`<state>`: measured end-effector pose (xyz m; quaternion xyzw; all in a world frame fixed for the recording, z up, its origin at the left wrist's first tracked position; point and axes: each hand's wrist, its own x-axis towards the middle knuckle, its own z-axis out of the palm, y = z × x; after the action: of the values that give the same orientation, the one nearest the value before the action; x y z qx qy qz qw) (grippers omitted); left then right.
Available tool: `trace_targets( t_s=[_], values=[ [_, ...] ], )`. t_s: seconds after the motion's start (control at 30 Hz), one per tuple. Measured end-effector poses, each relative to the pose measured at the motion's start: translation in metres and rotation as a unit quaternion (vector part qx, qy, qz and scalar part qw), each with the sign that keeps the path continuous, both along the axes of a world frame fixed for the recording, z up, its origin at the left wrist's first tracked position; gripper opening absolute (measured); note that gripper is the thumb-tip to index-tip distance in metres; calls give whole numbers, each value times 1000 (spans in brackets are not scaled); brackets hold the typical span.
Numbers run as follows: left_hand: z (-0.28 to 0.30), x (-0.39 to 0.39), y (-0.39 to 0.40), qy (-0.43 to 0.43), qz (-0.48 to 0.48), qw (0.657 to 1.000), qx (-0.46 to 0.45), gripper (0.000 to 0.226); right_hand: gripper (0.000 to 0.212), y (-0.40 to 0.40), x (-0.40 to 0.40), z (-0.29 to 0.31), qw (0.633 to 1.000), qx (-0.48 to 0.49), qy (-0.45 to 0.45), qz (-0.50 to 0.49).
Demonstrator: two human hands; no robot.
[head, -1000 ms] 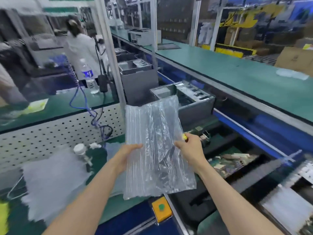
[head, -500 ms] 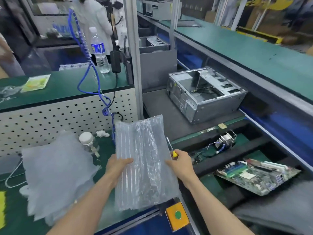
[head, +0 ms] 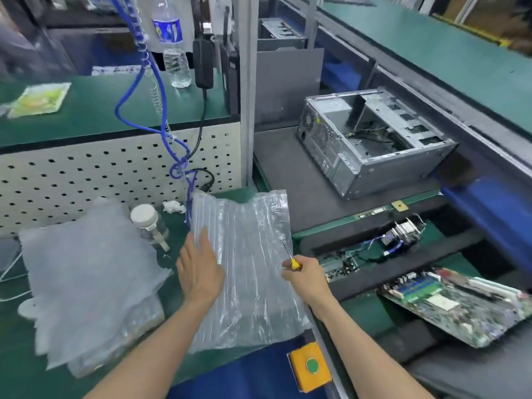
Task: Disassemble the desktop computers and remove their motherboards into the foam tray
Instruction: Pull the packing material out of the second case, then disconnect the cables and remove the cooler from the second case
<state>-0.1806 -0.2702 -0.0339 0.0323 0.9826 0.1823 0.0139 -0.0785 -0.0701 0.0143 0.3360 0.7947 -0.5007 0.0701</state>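
Observation:
A clear air-column bag lies flat on the green bench in front of me. My left hand rests open and flat on its left part. My right hand is shut on a small yellow-handled screwdriver at the bag's right edge. An opened grey computer case lies on its side on the dark mat, up right. A green motherboard leans in the black foam tray at right. Another board with a heatsink sits in a slot behind it.
A stack of foam bags lies at left beside a small white-capped bottle. A blue coiled hose hangs over a perforated panel. A water bottle stands on the shelf. A yellow box with a green button is at the bench edge.
The bag has gone from held upright in both hands to lying flat on the bench. My left hand let go and now presses on it, palm down. The view tilted downward.

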Motion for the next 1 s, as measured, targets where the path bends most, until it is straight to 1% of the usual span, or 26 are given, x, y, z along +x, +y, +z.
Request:
trace_targets(
  t_s=[0.03, 0.1, 0.17, 0.23, 0.27, 0.33, 0.4, 0.43, 0.5, 0.53, 0.57, 0.63, 0.73, 0.83, 0.93, 1.0],
  values=[
    [1, 0, 2, 22, -39, 998, -34, 104, 10, 0, -1, 1, 1000, -1, 3, 2],
    [5, -2, 10, 35, -105, 991, -73, 104, 9, 1, -3, 7, 1000, 4, 7, 7],
    [15, -3, 22, 43, -131, 989, -50, 95, 10, 2, -4, 16, 1000, 7, 13, 11],
    [32, -2, 41, 61, -146, 987, 17, 81, 16, 3, -4, 28, 1000, 7, 20, 7],
    [41, -1, 53, 68, -156, 983, 65, 71, 18, 5, -4, 36, 1000, 8, 28, 1],
    [64, 3, 81, 54, -176, 963, 198, 50, 16, 11, -1, 56, 998, 13, 54, -19],
    [95, 11, 114, -5, -183, 926, 330, 35, 11, 22, 6, 77, 995, 15, 89, -42],
    [111, 16, 131, -38, -184, 902, 389, 32, 11, 29, 12, 88, 993, 12, 107, -54],
    [143, 31, 165, -103, -185, 839, 502, 29, 13, 49, 26, 111, 987, -1, 139, -81],
    [157, 41, 181, -126, -188, 807, 545, 28, 14, 60, 35, 122, 984, -4, 153, -92],
    [169, 50, 196, -136, -198, 784, 572, 26, 15, 73, 46, 132, 981, -3, 165, -103],
    [188, 71, 228, -146, -232, 758, 591, 21, 12, 99, 72, 150, 975, 13, 182, -126],
    [209, 109, 277, -173, -274, 733, 598, 14, 14, 134, 118, 170, 964, 49, 196, -174],
    [224, 156, 323, -196, -312, 712, 597, 7, 16, 165, 168, 181, 948, 73, 202, -234],
    [232, 207, 360, -219, -359, 694, 585, 6, 11, 189, 223, 189, 932, 85, 207, -284],
    [235, 241, 379, -235, -386, 682, 575, 6, 12, 200, 260, 192, 921, 93, 209, -315]
  ],
)
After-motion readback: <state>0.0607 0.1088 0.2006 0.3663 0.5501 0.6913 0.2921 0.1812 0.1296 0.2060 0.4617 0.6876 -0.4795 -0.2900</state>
